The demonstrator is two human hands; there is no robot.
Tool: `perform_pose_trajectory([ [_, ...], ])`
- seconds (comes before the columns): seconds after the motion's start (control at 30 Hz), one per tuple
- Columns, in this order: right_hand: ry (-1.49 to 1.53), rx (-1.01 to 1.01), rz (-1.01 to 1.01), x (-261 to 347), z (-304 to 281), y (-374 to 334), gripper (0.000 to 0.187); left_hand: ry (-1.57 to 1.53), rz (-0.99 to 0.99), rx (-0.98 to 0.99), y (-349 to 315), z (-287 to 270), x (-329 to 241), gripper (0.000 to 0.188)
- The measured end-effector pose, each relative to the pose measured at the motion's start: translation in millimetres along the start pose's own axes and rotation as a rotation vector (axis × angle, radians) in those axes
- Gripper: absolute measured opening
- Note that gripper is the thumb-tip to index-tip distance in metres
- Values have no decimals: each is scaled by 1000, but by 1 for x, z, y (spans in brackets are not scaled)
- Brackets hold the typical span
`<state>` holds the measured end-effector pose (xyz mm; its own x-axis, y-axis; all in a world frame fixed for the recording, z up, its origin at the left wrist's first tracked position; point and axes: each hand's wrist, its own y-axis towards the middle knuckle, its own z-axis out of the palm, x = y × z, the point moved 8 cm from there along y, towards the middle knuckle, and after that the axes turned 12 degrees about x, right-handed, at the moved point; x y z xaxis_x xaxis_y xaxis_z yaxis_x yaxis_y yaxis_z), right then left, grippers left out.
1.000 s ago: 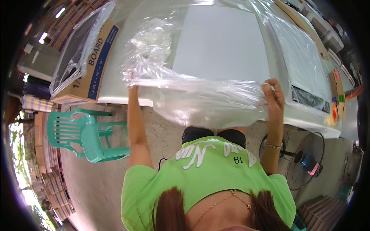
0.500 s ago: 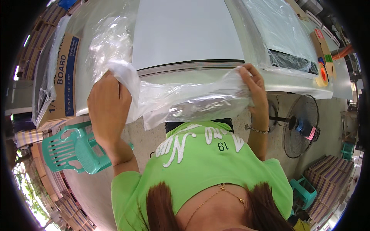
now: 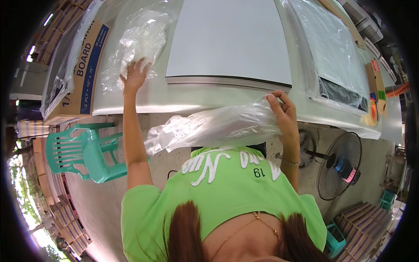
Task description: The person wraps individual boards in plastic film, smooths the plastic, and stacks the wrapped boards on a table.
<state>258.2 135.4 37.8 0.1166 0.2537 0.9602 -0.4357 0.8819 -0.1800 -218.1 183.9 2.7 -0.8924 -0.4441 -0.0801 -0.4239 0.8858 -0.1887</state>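
Observation:
My right hand point(image 3: 283, 112) pinches one end of a clear plastic bag point(image 3: 214, 126), which hangs crumpled in front of the table's near edge, its other end loose at the left. Stretched out to the left, my left hand point(image 3: 136, 77) has its fingers spread on a pile of clear plastic bags point(image 3: 146, 39) on the table. Between the arms lies a stack of large grey-white boards point(image 3: 227, 41), with dark and pale layers showing along its near edge.
A cardboard box point(image 3: 89, 65) stands at the table's left. To the right lie plastic-wrapped boards point(image 3: 331, 56), with yellow tape rolls point(image 3: 372, 111) beside them. Below the table are a green plastic chair point(image 3: 94, 155) at left and a standing fan point(image 3: 338, 163) at right.
My left hand has let go of its end of the plastic bag and reached forward to the pile. My right hand still holds the bag, which now droops on the left.

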Motion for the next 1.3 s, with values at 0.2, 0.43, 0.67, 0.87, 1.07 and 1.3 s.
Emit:
perform_pose_trajectory([
  [0.2,-136,-92,-54,-10,-14,0,17,-310,358,-241,-90,-93,-98,34],
  [0.43,-45,35,-57,-3,16,7,19,-807,956,596,-206,-1,-266,52],
  [0.67,-384,-298,-12,-11,-41,-32,18,-575,944,530,-168,28,-249,30],
  [0.87,-386,-436,54,-71,-111,-86,18,-510,784,367,-134,-2,-199,31],
  [1.07,-493,-486,139,-123,-145,-112,25,-595,720,530,-124,8,-183,24],
  [1.3,-1081,-655,215,-149,-172,-121,21,-754,678,773,-128,36,-182,24],
])
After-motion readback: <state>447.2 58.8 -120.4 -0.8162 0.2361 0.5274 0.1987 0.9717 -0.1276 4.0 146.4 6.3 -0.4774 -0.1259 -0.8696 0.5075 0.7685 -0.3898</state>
